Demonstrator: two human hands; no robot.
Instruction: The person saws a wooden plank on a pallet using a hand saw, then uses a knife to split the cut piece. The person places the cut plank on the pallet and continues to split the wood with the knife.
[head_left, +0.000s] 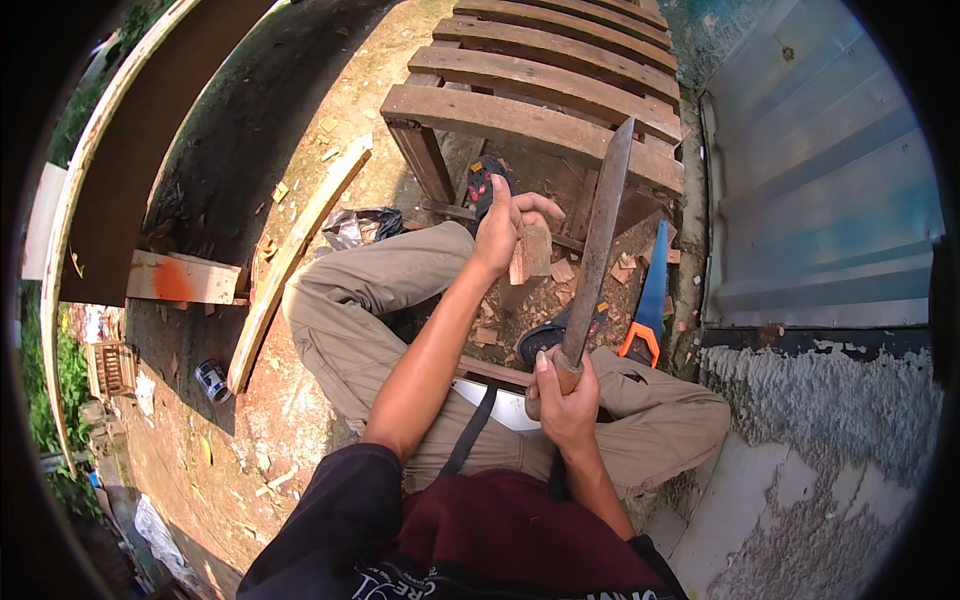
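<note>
My right hand (568, 395) is wrapped around the wooden handle of a machete (600, 235). Its long, worn dark blade points up and away, tip near the slatted wooden bench. Ahead and to the left, my left hand (503, 228) is closed about the upper part of a short wooden block (531, 262), thumb raised and fingers curled over the top. The block is upright, apart from the blade; its lower end is hard to make out. Wood chips (562, 271) lie scattered around it, between my legs.
The slatted bench (540, 120) stands just ahead. A handsaw (652, 290) with blue blade and orange handle leans right of my knee, near a corrugated metal sheet (815, 190). On the left lie a long timber (300, 255) and a can (212, 381). Dark sandals (487, 182) are on my feet.
</note>
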